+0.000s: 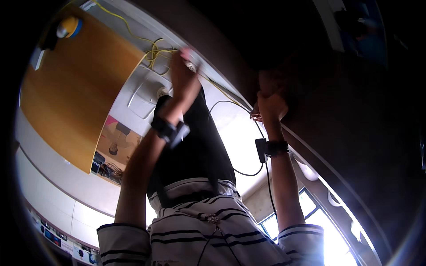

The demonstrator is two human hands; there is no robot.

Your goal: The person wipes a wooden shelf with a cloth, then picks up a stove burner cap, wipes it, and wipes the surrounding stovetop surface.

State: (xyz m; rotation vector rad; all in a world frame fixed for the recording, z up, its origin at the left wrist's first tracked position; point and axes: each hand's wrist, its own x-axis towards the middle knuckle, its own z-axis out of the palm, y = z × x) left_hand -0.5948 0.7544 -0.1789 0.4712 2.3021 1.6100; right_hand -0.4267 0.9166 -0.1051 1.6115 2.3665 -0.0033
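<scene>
My left hand (183,80) is smeared by motion beside the pale edge of a large dark surface, close to a patterned shoe (191,67). Whether it holds anything cannot be made out. My right hand (271,107) is at the same edge, farther right, bent in toward the dark surface (319,128). Deep shadow hides most of its fingers; a few fingertips show near the edge. Each wrist carries a black strap with a small box, the left strap (165,128) and the right strap (276,148). A thin black cable (269,186) hangs by my right forearm.
A yellow cable (155,52) lies tangled on the floor past my left hand. At left stands a brown wooden panel (80,88) with a yellow, white and blue object (69,27) on it. Black cords (111,172) sit under it. A bright window (310,208) is at lower right.
</scene>
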